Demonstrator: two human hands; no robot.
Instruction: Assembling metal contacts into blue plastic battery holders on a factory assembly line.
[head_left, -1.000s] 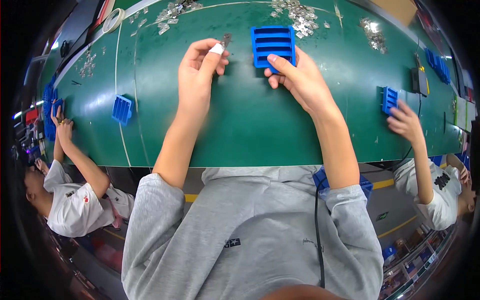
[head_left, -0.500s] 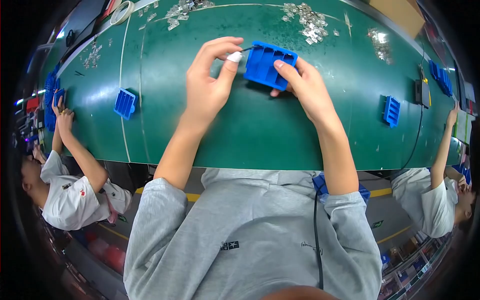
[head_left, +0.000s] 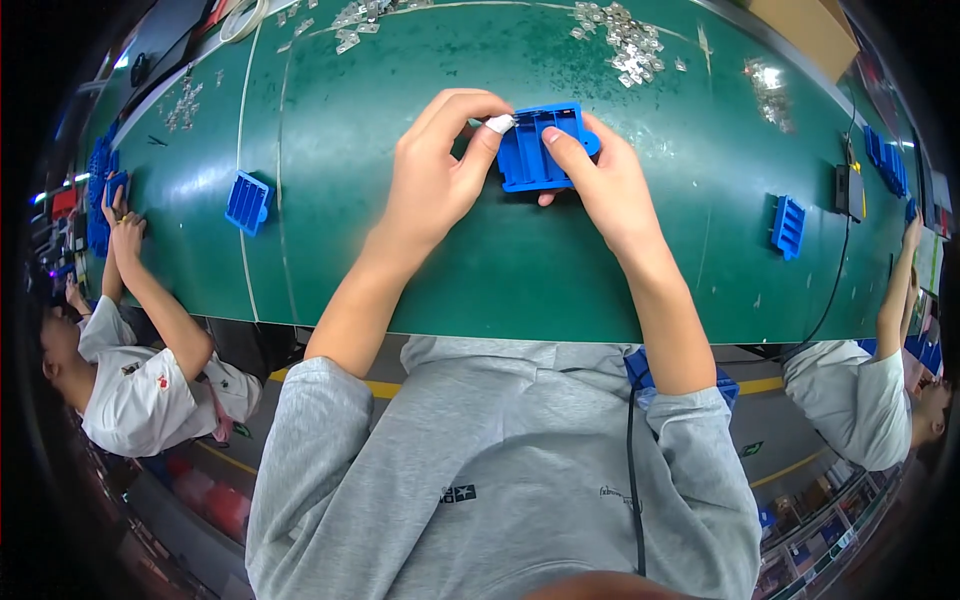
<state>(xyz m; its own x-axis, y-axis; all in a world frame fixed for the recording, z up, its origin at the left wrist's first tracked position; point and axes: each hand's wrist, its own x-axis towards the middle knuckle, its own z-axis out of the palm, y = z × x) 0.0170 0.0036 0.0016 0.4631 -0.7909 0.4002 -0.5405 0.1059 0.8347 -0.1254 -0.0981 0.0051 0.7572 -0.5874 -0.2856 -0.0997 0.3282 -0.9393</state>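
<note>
My right hand (head_left: pixel 607 180) grips a blue plastic case (head_left: pixel 527 172) with several long compartments. The thumb presses over its front and the other fingers are mostly behind it. At the case's upper left corner, my left hand (head_left: pixel 440 160) is closed in a pinch, with a white wrap (head_left: pixel 499 124) on the thumb tip. Something small and thin shows at those fingertips, too small to name. Both hands are raised over the green table (head_left: pixel 480 290).
Similar blue cases lie left (head_left: pixel 248 203) and right (head_left: pixel 788 227). Small metal pieces (head_left: pixel 635 55) are heaped along the far side. A black box (head_left: pixel 848 192) with a cable sits at the right. A co-worker (head_left: pixel 150 390) works at the left, another person (head_left: pixel 850 400) at the right.
The case has come slightly nearer to me and turned more level. My left fingertips have moved right and nearer, onto its upper left corner. The right-hand person's arm has shifted.
</note>
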